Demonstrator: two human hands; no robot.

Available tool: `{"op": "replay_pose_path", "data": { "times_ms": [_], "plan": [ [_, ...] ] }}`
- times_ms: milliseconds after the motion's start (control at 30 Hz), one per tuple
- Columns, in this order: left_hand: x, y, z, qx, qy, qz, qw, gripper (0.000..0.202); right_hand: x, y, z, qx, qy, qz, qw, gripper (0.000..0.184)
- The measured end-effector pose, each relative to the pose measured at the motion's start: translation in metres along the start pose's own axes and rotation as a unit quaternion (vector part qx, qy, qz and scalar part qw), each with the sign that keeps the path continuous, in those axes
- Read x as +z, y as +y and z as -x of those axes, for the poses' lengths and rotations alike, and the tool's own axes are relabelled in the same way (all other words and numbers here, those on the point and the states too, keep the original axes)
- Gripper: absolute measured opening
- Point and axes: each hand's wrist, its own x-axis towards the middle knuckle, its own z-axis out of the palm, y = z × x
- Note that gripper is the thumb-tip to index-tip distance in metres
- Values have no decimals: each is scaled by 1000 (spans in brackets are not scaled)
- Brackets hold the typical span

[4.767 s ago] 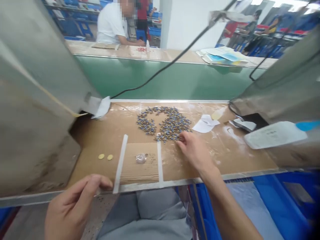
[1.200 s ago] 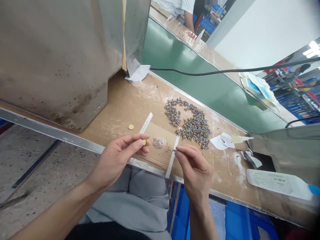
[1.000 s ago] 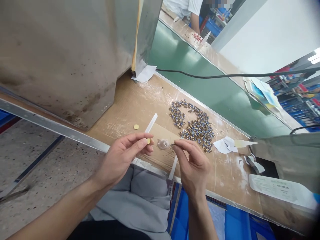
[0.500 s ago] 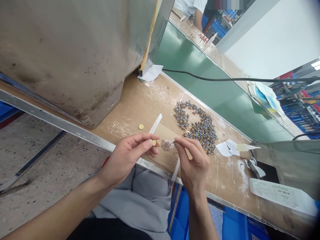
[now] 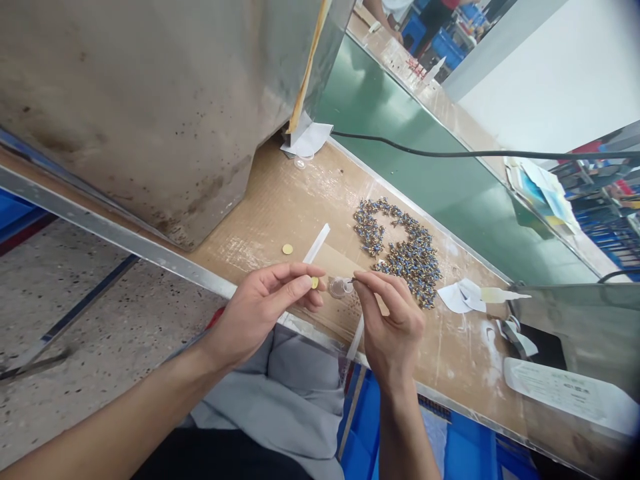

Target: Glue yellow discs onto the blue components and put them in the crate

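Between the thumb and fingers of my left hand [image 5: 280, 290] is a small round yellow disc [image 5: 315, 283]. My right hand [image 5: 393, 313] pinches something thin and dark at its fingertips, too small to name. A small clear round dish [image 5: 341, 287] lies on the bench between both hands, close to the right fingertips. Another yellow disc, gold-coloured and flat [image 5: 287, 249], rests on the brown bench top [image 5: 265, 200] beyond my left hand. Just past my right hand spreads a pile of small blue and brass-coloured parts [image 5: 413, 260].
A large stained metal box [image 5: 150, 120] stands at the left. White paper scraps [image 5: 463, 296], a pointed-tip bottle [image 5: 503, 295] and a large white bottle [image 5: 570, 393] lie at the right. A black cable [image 5: 425, 151] crosses above a green panel [image 5: 400, 133]. A person's arm shows at the top.
The whole view has shifted slightly, so bench and hands appear a little further right. Both hands keep the same pinch, with the yellow disc still in my left.
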Motion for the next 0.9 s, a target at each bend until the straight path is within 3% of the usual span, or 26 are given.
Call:
{"op": "replay_pose_path", "data": {
  "times_ms": [900],
  "plan": [
    [2,4,1,-4,1,-7,1000,24,1,5,5,76,36,-15,996,14]
  ]
}}
